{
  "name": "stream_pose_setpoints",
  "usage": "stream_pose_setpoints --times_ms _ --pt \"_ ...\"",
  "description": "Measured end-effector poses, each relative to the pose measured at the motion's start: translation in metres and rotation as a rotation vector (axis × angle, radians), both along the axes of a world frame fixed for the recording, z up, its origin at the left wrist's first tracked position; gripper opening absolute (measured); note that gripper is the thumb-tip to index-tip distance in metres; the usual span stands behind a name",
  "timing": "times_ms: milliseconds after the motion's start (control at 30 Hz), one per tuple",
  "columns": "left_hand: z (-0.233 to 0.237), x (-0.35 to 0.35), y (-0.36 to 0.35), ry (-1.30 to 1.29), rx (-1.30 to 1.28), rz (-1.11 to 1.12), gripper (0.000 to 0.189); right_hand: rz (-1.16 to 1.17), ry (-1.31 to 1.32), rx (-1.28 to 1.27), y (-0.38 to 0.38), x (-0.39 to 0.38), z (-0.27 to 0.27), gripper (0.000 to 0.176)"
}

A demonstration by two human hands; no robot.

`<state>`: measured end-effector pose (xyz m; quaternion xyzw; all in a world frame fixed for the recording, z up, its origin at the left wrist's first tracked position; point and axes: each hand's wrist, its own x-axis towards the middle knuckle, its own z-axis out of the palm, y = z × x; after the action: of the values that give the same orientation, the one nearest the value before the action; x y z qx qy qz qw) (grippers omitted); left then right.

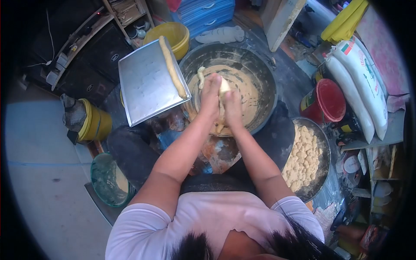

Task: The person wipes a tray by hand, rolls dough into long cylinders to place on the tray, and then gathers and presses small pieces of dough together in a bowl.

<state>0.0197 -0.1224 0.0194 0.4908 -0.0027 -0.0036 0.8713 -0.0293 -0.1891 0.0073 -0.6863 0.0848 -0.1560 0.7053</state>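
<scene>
Above a wide dark basin (269,86) with flour-like powder in it, both my hands are closed around a pale piece of dough (224,86). My left hand (211,92) is on its left side, and my right hand (232,106) presses from the right, a little blurred. A thin dough strand (201,77) shows just left of my left hand. Beside the basin, a metal tray (143,82) sits tilted, with one long dough roll (172,69) lying along its right edge. A smaller dough bit (219,128) shows below my hands.
At my right is a round dark pan (326,161) full of small dough lumps. A red bucket (331,100) and white sacks (362,82) stand beyond it. Yellow buckets (96,121) and a green basin (102,184) are on the left; blue drawers (206,15) stand ahead.
</scene>
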Motion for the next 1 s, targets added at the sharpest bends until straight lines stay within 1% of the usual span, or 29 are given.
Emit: stream_pose_setpoints --times_ms 33,67,100,133,200,233,300,333,367,400,433,467,500,533,567,600,633,667,700,733,767,800,833,867,933,967,1000 --pt "0.002 0.002 0.004 0.135 -0.118 -0.211 0.048 -0.05 -0.16 -0.19 0.011 -0.005 0.008 0.061" --pt "0.004 0.003 0.006 0.271 -0.236 -0.422 0.051 -0.1 -0.32 -0.379 0.016 -0.007 0.012 0.064" --pt "0.011 -0.004 0.005 0.271 -0.172 -0.471 0.061 0.005 -0.189 -0.39 0.011 0.001 -0.002 0.069" --pt "0.017 -0.011 0.004 0.27 -0.172 -0.47 0.061 0.006 -0.19 -0.39 0.0 0.009 0.0 0.069" --pt "0.024 -0.022 0.002 0.146 0.042 -0.621 0.058 -0.203 -0.145 -0.419 -0.022 0.024 0.002 0.068" --pt "0.023 -0.028 -0.004 0.138 0.14 -0.671 0.061 -0.201 -0.143 -0.416 -0.025 0.023 0.015 0.068" --pt "0.022 -0.029 -0.016 0.151 0.102 -0.652 0.063 -0.27 -0.218 -0.138 -0.032 0.022 0.041 0.063" --pt "0.024 -0.028 -0.019 0.162 0.063 -0.637 0.064 -0.269 -0.22 -0.14 -0.026 0.018 0.041 0.063" --pt "0.028 -0.017 -0.019 0.238 0.02 -0.675 0.066 -0.213 -0.238 -0.288 -0.016 0.011 0.042 0.064" --pt "0.036 -0.016 -0.018 0.232 0.015 -0.674 0.066 -0.157 -0.253 -0.437 -0.011 0.005 0.042 0.066" --pt "0.045 -0.015 -0.018 0.224 -0.086 -0.616 0.067 -0.156 -0.258 -0.442 -0.012 0.002 0.042 0.066" --pt "0.05 -0.013 -0.019 0.217 -0.184 -0.559 0.067 -0.16 -0.27 -0.53 -0.014 0.0 0.042 0.067" --pt "0.048 -0.006 -0.019 0.182 -0.082 -0.673 0.07 -0.164 -0.281 -0.616 -0.015 -0.001 0.04 0.069" --pt "0.045 -0.007 -0.02 0.18 -0.08 -0.67 0.07 -0.167 -0.292 -0.698 -0.016 -0.002 0.039 0.07" --pt "0.042 -0.01 -0.024 0.074 -0.025 -0.745 0.07 -0.17 -0.301 -0.776 -0.016 -0.003 0.038 0.072" --pt "0.047 -0.016 -0.027 -0.03 0.029 -0.819 0.07 -0.167 -0.301 -0.77 -0.024 0.001 0.041 0.072" --pt "0.053 -0.021 -0.03 -0.065 0.424 -0.692 0.06 -0.242 -0.239 -0.686 -0.041 0.008 0.048 0.072" --pt "0.054 -0.02 -0.03 -0.062 0.426 -0.693 0.06 -0.317 -0.177 -0.603 -0.056 0.016 0.053 0.072" --pt "0.057 -0.017 -0.031 -0.002 0.431 -0.781 0.053 -0.323 -0.17 -0.527 -0.063 0.021 0.061 0.071" --pt "0.06 -0.014 -0.032 0.057 0.436 -0.87 0.048 -0.323 -0.173 -0.528 -0.064 0.02 0.067 0.071" --pt "0.063 -0.014 -0.037 0.094 0.435 -0.744 0.041 -0.275 -0.21 -0.297 -0.066 0.019 0.074 0.072" --pt "0.074 -0.013 -0.04 0.09 0.435 -0.743 0.041 -0.224 -0.246 -0.065 -0.065 0.018 0.086 0.073" --pt "0.088 -0.01 -0.043 0.014 0.383 -0.674 0.041 -0.171 -0.28 0.167 -0.065 0.017 0.093 0.074" --pt "0.103 -0.007 -0.046 -0.059 0.331 -0.604 0.04 -0.171 -0.282 0.165 -0.06 0.017 0.092 0.074" --pt "0.131 0.011 -0.056 -0.209 0.255 -0.448 0.038 0.078 -0.536 0.421 -0.039 0.021 0.088 0.068" --pt "0.155 0.015 -0.05 -0.157 0.221 -0.504 0.037 -0.035 -0.511 0.389 -0.027 0.025 0.085 0.061" --pt "0.182 0.02 -0.04 -0.103 0.187 -0.557 0.037 -0.073 -0.166 0.391 -0.019 0.015 0.09 0.052"
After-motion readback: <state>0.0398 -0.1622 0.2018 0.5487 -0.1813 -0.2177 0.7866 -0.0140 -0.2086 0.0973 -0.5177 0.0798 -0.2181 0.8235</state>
